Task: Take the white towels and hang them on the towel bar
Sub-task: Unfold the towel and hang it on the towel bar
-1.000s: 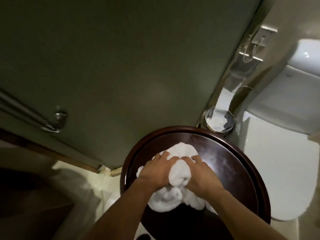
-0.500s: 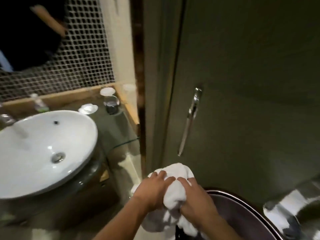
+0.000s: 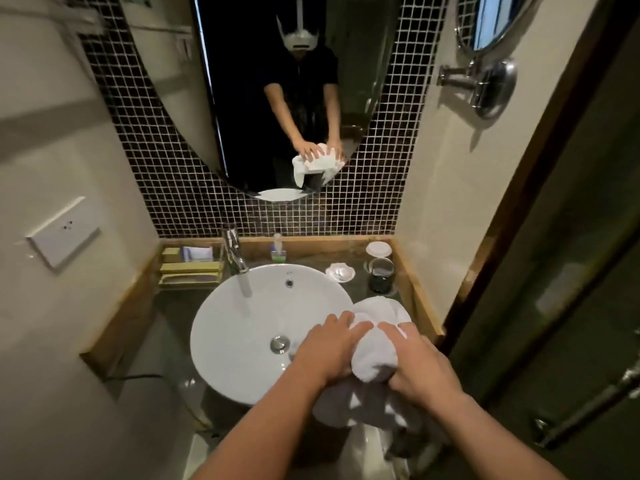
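A bundle of white towels (image 3: pixel 375 355) is held in front of me, over the right edge of the white basin (image 3: pixel 242 327). My left hand (image 3: pixel 327 351) grips the bundle's left side and my right hand (image 3: pixel 420 367) grips its right side. Loose towel ends hang down below both hands. A metal bar (image 3: pixel 588 407) runs along the dark door at the lower right. The oval mirror (image 3: pixel 287 98) reflects both hands on the towels.
A chrome tap (image 3: pixel 235 254) stands behind the basin. On the counter sit a glass cup (image 3: pixel 381 275), a small white dish (image 3: pixel 340 271), a small bottle (image 3: pixel 278 249) and packets (image 3: pixel 190 268). A round shaving mirror (image 3: pixel 488 22) juts from the right wall.
I have turned left from the round dark table to face the basin and mirror. Both hands lifted the towel bundle off the table and carried it over the basin's right edge.
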Available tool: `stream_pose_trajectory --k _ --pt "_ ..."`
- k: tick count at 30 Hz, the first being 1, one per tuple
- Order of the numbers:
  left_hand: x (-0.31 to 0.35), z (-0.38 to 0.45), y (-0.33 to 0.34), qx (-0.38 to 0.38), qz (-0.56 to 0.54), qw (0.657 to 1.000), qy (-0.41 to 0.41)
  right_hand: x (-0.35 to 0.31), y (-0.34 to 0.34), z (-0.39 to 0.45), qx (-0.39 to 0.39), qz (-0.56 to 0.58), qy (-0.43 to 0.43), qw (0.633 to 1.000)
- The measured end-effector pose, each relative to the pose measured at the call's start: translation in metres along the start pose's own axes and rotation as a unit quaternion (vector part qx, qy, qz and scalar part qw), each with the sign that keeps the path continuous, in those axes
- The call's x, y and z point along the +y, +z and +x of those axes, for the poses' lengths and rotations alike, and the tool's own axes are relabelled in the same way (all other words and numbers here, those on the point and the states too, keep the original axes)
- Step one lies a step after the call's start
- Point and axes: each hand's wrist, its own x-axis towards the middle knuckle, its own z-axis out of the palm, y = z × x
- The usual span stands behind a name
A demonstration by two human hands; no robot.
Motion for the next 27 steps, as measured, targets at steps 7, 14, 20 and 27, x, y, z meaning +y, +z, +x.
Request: stream_pose_trajectory --k 7,14,20,27 --pt "-0.043 0.059 -0.007 0.020 -0.026 0.999 -0.006 -0.008 -0.015 0.072 0.007 -0.021 -0.018 1.000" --pt "-0.069 0.133 0.007 -0.006 -0.022 1.000 -0.021 0.019 -0.004 0.158 -0.012 -0.042 -0.031 0.999" --pt "-0.086 0.194 0.034 -0.036 -0.026 0.997 -0.059 0.042 0.019 0.232 -0.056 -0.077 -0.041 0.995" --pt "-0.097 0.231 0.045 -0.079 -0.053 0.993 -0.068 0.048 0.033 0.280 -0.073 -0.129 -0.049 0.988"
